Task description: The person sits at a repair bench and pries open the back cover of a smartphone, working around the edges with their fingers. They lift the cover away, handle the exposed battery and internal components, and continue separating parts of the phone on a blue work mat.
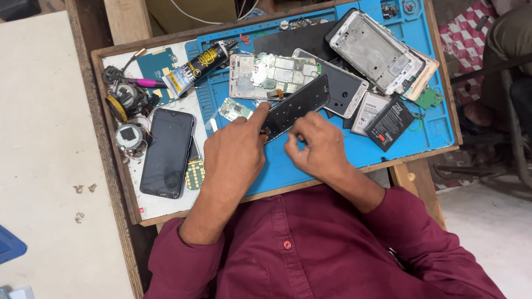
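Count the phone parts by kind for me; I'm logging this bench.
Whole phones, screen dark: 1
Dark panels at the left hand and right hand, panel: 1
Open phone frames: 3
Batteries: 2
Glue tubes: 1
Total: 8

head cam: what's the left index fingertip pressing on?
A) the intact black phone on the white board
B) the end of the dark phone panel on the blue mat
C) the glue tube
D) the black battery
B: the left hand points its index finger onto the near end of the dark phone panel, which lies on the blue mat; the right hand is beside it.
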Demonstrator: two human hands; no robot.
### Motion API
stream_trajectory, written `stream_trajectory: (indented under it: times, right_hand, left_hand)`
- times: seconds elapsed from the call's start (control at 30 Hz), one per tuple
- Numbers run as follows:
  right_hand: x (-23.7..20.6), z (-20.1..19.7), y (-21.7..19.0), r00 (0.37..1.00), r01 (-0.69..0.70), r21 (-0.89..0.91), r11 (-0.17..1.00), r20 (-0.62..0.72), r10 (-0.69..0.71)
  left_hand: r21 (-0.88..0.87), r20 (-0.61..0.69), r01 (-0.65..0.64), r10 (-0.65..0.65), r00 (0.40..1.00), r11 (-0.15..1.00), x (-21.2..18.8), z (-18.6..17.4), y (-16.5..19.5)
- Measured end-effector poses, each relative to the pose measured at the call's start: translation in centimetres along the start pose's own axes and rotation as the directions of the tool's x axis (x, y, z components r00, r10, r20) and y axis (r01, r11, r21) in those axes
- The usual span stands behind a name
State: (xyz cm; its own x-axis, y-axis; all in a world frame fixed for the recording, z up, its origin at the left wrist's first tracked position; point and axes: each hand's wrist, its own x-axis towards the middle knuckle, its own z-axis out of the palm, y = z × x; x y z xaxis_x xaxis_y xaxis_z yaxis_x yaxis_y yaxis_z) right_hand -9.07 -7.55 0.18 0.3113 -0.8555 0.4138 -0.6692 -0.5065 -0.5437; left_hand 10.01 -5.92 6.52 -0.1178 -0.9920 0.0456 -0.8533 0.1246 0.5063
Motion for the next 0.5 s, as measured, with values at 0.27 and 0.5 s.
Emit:
stream_trajectory:
  times: [0.27,0.5]
  right_hand:
    - [0.3,-1.2,1.1,0.999,0.004,-0.052,0.999,-0.049,-0.006]
    - [-0.8,0.9,-0.8,0.998,0.067,0.032,0.997,0.02,-0.067]
  left_hand:
    - [-0.008,0.016,0.026,-0.026,1.0,1.0,0.0,-0.2,0.1]
    - [0.009,0.014,0.025,-0.025,1.0,1.0,0.1,-0.1,0.2]
